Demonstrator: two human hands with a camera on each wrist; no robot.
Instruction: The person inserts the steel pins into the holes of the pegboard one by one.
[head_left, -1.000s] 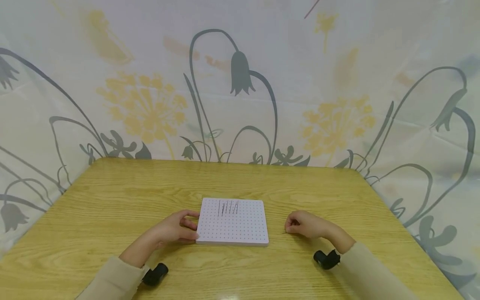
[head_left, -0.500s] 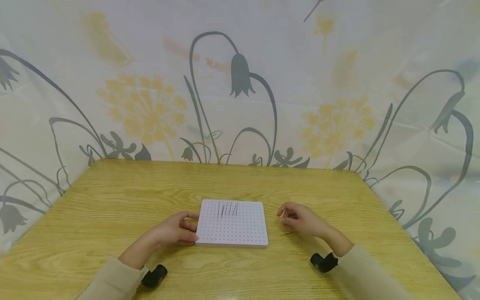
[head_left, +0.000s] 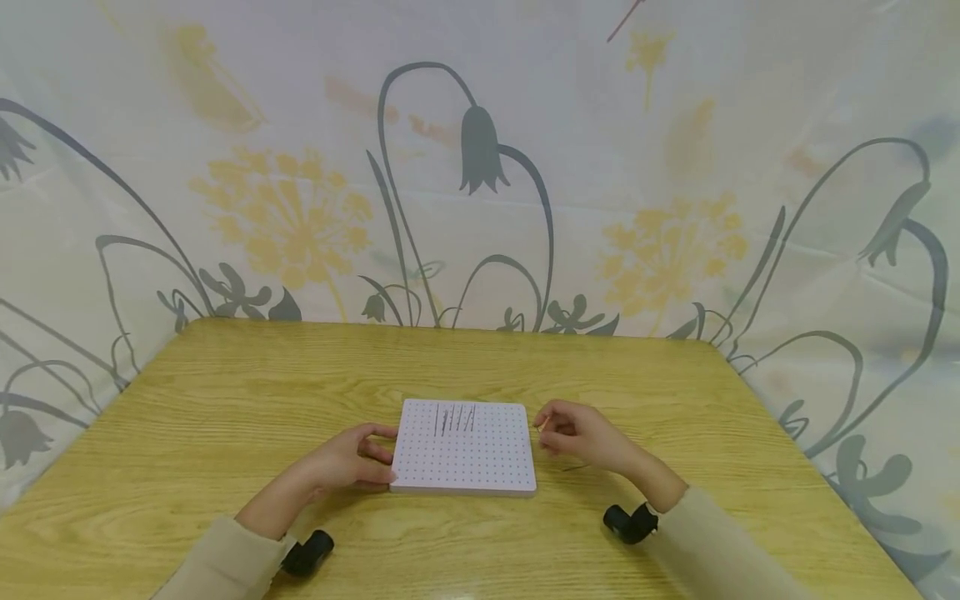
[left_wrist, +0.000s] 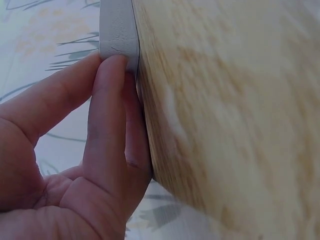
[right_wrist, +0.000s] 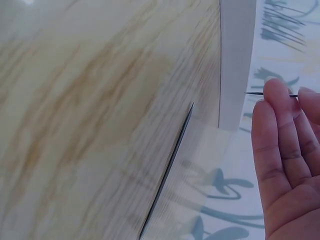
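Observation:
A white perforated board (head_left: 465, 458) lies on the table, with several thin dark needles (head_left: 453, 418) standing in its far left part, some tilted. My left hand (head_left: 348, 457) holds the board's left side, thumb at the near corner. In the left wrist view, the fingertips (left_wrist: 111, 67) touch the board's edge (left_wrist: 119, 30). Just off the board's right side, my right hand (head_left: 581, 435) pinches a needle (right_wrist: 253, 93) between thumb and fingers, its point sticking out. Below that hand another needle (right_wrist: 167, 170) lies on the table.
The yellow wood-grain table (head_left: 315, 358) ends at the back against a flower-printed cloth (head_left: 322, 100). A black wrist camera (head_left: 307, 552) sits under the left wrist and another camera (head_left: 630, 523) under the right.
My right hand has lifted off the tabletop and moved left toward the board, leaving one needle lying on the table. The left hand and the board have hardly moved.

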